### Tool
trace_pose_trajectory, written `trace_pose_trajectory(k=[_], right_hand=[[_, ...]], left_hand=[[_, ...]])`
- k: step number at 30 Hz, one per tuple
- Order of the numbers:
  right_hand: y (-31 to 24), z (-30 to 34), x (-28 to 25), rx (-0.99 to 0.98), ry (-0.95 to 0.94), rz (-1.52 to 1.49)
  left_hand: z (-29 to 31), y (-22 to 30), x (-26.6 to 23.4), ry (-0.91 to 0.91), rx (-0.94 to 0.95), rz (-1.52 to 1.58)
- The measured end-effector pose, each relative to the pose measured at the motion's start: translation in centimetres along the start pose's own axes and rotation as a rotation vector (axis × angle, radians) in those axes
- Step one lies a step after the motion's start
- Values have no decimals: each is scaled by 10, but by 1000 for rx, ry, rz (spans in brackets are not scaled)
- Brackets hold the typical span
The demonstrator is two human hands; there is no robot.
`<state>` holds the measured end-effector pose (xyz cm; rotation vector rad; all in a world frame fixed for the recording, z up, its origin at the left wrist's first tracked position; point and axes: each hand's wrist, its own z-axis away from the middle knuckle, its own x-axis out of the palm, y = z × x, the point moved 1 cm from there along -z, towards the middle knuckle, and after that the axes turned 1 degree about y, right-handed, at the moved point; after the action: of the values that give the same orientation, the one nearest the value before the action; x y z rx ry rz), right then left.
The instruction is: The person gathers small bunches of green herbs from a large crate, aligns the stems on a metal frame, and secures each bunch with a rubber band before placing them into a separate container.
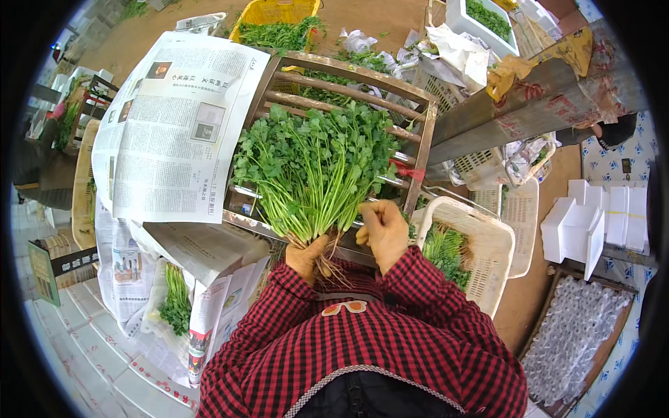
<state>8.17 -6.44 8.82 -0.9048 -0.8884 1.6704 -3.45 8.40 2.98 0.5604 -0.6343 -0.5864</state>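
A wide bunch of coriander-like greens (317, 167) with long stems lies fanned over a slatted rack (411, 94), leaves pointing away from me. My left hand (306, 259) is closed around the stem bases, and thin brown roots (333, 270) hang out beside it. Just right of the stems, my right hand (385, 232) is raised with its fingers curled together. Whatever may be between those fingertips is too small to make out. Sheets of newspaper (174, 132) drape over the rack's left side, next to the leaves.
A pale plastic crate (503, 254) with more greens stands by my right elbow. Beyond the rack is a yellow basket (254, 12) of greens. A metal beam (529, 101) slants in from the right. At lower left, a small green bunch (177, 299) lies among newspapers; white foam boxes (578, 223) stand far right.
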Motion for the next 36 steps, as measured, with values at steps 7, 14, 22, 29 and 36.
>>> trace_pose_trajectory(k=[7,14,22,29,36], right_hand=[[13,44,-7,-89,-361,63],[-7,-38,3,11,-69,125],[16,23,-4,-416,-46,495],[12,44,-13,-137,-1019,566],[-62,-19,-80,-179,-400,-641]], left_hand=[[-6,-10,-3,21,50,-54],[-9,-11,-1,31,16,-81],[-6,-7,3,74,23,-144],[-26,-32,-15,12,46,-92],[-8,-11,3,131,-18,-126]])
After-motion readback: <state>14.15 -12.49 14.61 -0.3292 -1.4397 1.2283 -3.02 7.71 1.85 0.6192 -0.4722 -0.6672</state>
